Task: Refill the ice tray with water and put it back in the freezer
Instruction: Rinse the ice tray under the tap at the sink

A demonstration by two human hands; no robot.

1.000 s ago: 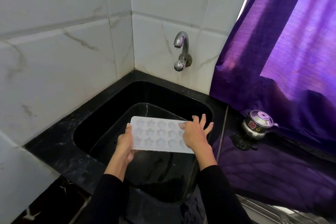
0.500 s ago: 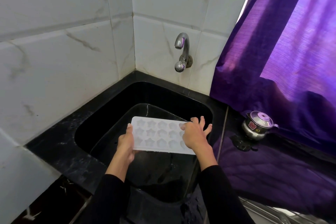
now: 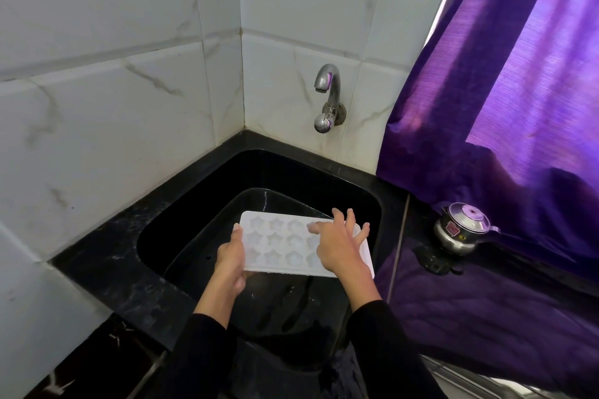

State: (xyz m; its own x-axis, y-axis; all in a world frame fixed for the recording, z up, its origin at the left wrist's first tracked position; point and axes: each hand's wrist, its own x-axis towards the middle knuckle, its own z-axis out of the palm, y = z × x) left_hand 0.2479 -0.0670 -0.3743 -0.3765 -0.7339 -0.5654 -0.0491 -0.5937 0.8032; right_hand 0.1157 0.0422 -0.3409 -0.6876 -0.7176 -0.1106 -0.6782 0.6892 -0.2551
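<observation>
A person in black sleeves holds a white ice tray (image 3: 285,241) over a black corner sink (image 3: 181,204), well below a chrome wall tap (image 3: 327,97) from which no water shows. The tray is a flat rectangle with rounded corners, its moulded cells shaped as stars and set in three rows; it sits roughly level, slightly skewed to the sink's edges, and whether the cells hold any water is hard to judge from this angle. The left hand (image 3: 230,261) grips the tray's left short edge, thumb lying along the top rim and fingers curled beneath. The right hand (image 3: 340,246) lies across the tray's right portion with its fingers spread and mostly straight, the fingertips reaching the far rim and the palm covering several cells. Inside the sink, under the tray, sits a dark basin (image 3: 227,214) with a glossy rim. White marble-veined tiles (image 3: 113,107) line both walls of the corner. To the right, a purple curtain (image 3: 505,91) hangs down to the black bench (image 3: 107,262), where a small steel pot with a lid (image 3: 463,227) stands near the curtain's hem, well apart from the sink.
</observation>
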